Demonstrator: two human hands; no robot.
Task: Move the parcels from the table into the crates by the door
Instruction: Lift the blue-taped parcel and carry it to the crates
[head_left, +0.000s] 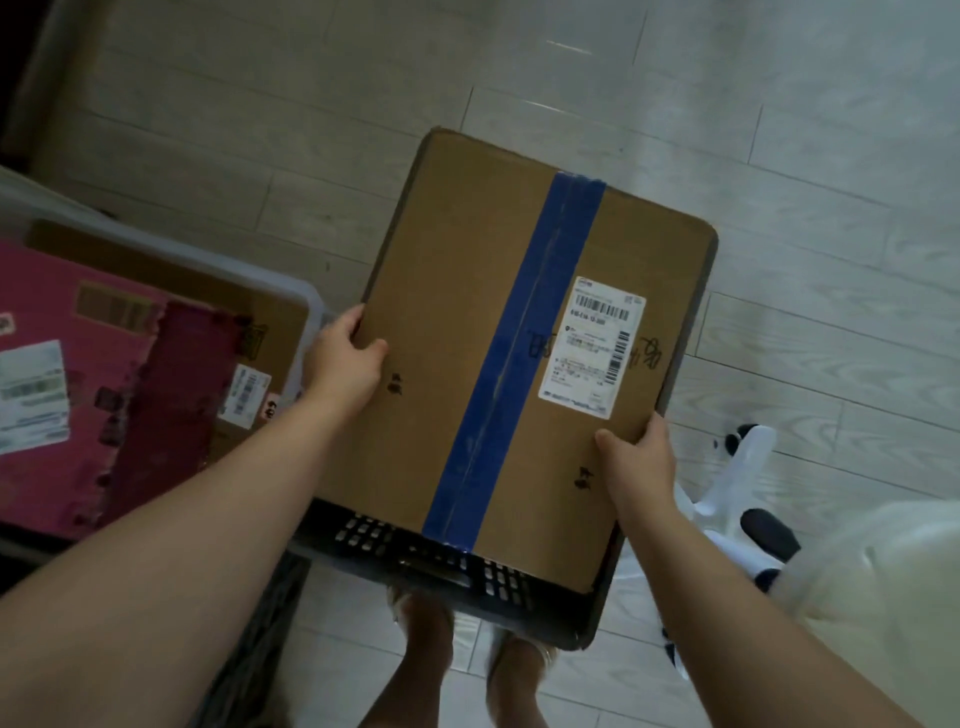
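Note:
A large brown cardboard parcel (467, 322) with a blue tape strip and a white shipping label fills the middle of the head view. It sits in or just above a dark grey latticed crate (447, 558) on the floor. My left hand (348, 358) grips its left edge, thumb on top. My right hand (636, 457) grips its near right edge, thumb on top. To the left, a pale translucent crate (306, 301) holds a pink parcel (57, 374), a dark red parcel (171, 405) and a brown box (265, 343).
Pale wood-look floor tiles (779, 208) stretch behind and to the right. A white chair base with black castors (748, 483) stands close at the right, beside a white garment. My two feet (467, 644) stand just below the dark crate.

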